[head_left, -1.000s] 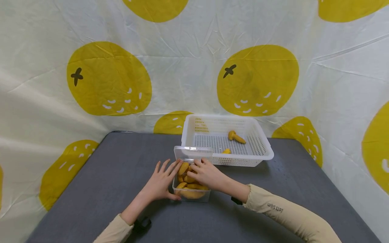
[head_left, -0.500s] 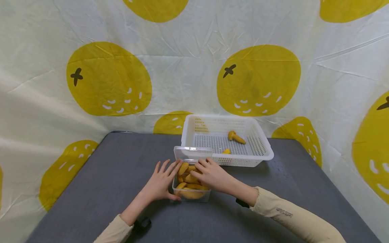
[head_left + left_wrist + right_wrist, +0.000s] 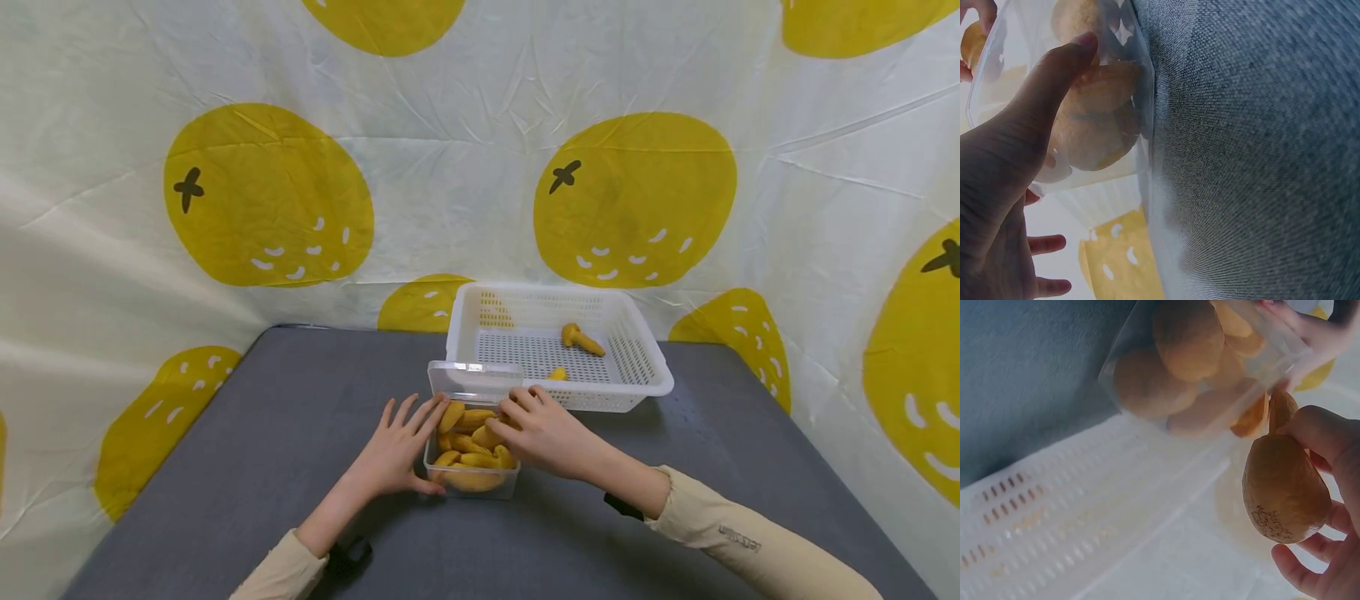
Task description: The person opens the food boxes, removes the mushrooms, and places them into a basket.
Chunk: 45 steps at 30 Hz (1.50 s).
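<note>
A clear plastic box (image 3: pixel 480 487) with several yellow-brown mushrooms (image 3: pixel 474 459) in it stands on the table, its lid (image 3: pixel 477 379) tilted up at the back. My left hand (image 3: pixel 393 454) rests against the box's left side, fingers spread and the thumb along the wall, as the left wrist view also shows with the thumb (image 3: pixel 1054 78) over the clear plastic. Over the box's right rim, my right hand (image 3: pixel 551 437) pinches a mushroom (image 3: pixel 1285 487) by its stem, the rounded cap pointing away from the box in the right wrist view.
Behind the box and to its right is a white perforated basket (image 3: pixel 652 367). A long-stemmed mushroom (image 3: pixel 582 339) and a smaller yellow piece (image 3: pixel 557 374) lie inside it. A fruit-print cloth (image 3: pixel 450 183) hangs behind the dark table (image 3: pixel 322 375).
My right hand has shifted to the right, lifting a mushroom out towards the box's right rim and uncovering more of those inside. The left hand has stayed in place.
</note>
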Tool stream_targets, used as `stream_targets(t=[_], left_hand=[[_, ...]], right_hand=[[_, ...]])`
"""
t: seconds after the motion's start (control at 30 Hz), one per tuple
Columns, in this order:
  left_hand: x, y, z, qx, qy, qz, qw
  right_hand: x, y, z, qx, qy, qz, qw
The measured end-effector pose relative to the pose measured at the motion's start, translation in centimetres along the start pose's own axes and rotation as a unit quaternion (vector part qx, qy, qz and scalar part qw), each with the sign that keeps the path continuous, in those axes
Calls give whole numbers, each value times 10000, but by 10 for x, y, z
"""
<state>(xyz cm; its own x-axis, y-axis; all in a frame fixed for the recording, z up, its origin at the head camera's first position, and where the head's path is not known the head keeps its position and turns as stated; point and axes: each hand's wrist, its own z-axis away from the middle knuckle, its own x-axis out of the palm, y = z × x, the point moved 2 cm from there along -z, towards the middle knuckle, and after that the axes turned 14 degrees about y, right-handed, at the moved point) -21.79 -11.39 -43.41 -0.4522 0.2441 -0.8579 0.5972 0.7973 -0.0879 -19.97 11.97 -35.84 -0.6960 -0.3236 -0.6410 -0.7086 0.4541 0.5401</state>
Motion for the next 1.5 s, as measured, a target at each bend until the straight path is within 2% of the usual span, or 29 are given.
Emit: stream_targets(t=[0.3, 0.57, 0.83, 1.0, 1.2, 1.5], left_hand=[[-2, 1, -1, -9, -22, 28, 10000], [-1, 1, -1, -28, -34, 88, 10000], [-1, 1, -1, -6, -26, 25, 10000], [-2, 2, -1, -25, -35, 33, 10000], [-1, 1, -1, -57, -74, 51, 9999], [-1, 2, -1, -42, -17, 87, 10000]], right_hand=[[-19, 19, 12, 154, 180, -105, 9997], [-36, 42, 28, 172, 156, -61, 9997], [-47, 78, 42, 223, 489, 195, 9984], [-51, 107, 47, 354, 422, 414, 9976], [-45, 135, 49, 350, 311, 565, 9973], [-15, 173, 45, 399, 36, 703, 9967]])
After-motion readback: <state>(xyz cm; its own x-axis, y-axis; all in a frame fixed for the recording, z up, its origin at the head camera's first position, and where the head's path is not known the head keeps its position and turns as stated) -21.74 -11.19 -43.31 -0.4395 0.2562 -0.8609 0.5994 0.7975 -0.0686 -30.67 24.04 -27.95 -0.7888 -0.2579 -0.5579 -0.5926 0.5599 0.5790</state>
